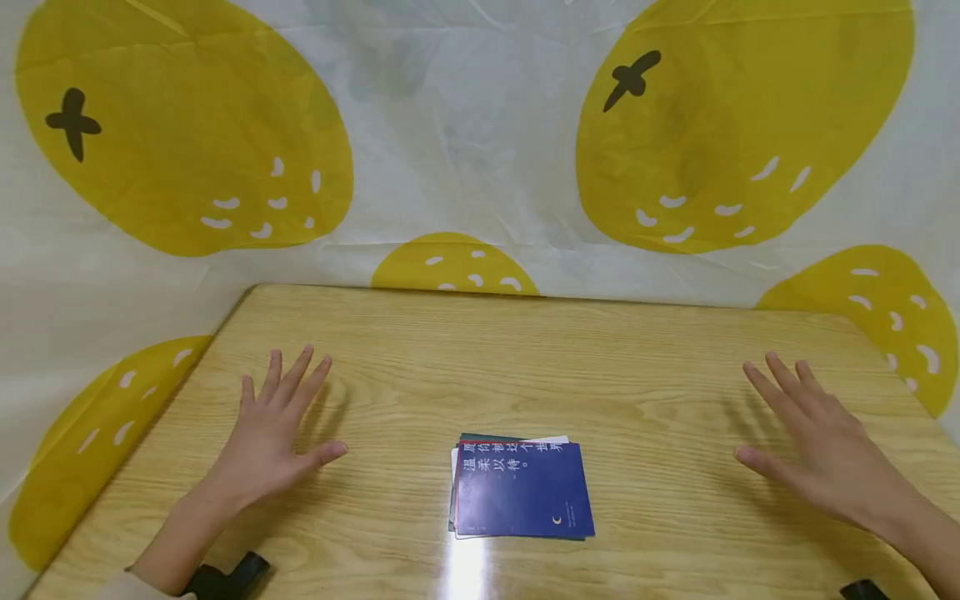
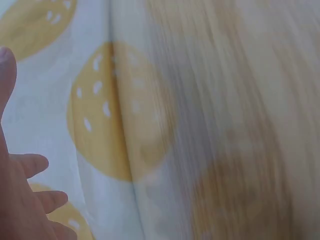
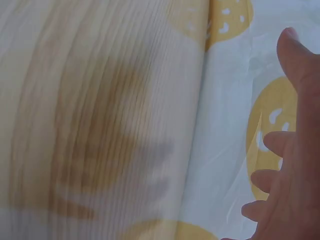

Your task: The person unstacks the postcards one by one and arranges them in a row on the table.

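A small stack of cards or thin booklets [image 1: 521,492] lies near the front middle of the table, with a dark blue one on top bearing white characters and a small moon. Edges of green, white and red pieces show beneath it. To the left of the stack, my left hand [image 1: 270,442] is held over the table, fingers spread and holding nothing. My right hand [image 1: 832,458] is on the other side, fingers also extended, apart from the stack. Both wrist views show the hands' fingers at the frame edge, with no object in them.
The wooden table [image 1: 390,358] has a light grain and reflects a bright light at its front. Behind it and along its sides hangs a white curtain [image 1: 465,125] printed with large yellow fruit. Black wrist devices [image 1: 232,577] show at the bottom.
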Available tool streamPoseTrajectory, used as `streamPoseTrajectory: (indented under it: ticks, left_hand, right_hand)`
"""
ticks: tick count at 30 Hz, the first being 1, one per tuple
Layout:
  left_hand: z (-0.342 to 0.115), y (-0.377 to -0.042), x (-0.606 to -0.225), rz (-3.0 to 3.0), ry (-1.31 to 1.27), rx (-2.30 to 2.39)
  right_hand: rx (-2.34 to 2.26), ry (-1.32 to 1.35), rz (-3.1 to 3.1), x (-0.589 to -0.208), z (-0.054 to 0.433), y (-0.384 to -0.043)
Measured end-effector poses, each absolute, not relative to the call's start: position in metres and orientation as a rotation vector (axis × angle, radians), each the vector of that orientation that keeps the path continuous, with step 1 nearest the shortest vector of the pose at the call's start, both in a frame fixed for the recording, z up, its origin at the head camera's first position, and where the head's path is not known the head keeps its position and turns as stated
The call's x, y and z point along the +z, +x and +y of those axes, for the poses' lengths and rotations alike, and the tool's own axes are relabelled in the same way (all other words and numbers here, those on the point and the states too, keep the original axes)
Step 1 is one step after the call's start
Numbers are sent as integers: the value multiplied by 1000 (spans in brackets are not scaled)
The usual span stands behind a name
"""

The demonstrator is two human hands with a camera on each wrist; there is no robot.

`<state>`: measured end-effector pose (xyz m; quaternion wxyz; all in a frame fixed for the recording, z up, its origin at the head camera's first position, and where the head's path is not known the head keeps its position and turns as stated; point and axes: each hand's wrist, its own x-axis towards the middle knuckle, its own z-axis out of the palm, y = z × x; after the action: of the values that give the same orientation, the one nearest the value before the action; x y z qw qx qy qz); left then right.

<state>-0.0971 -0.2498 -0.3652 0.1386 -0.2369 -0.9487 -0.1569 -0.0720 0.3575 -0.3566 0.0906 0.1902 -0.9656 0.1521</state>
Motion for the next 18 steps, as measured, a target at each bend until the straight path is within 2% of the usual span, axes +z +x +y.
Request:
streamPoseTrajectory:
  ticks: [18]
  left_hand:
    - [-175, -85, -367, -2581, -951, -923]
  right_hand:
    - [988, 800, -2663, -354, 293, -63]
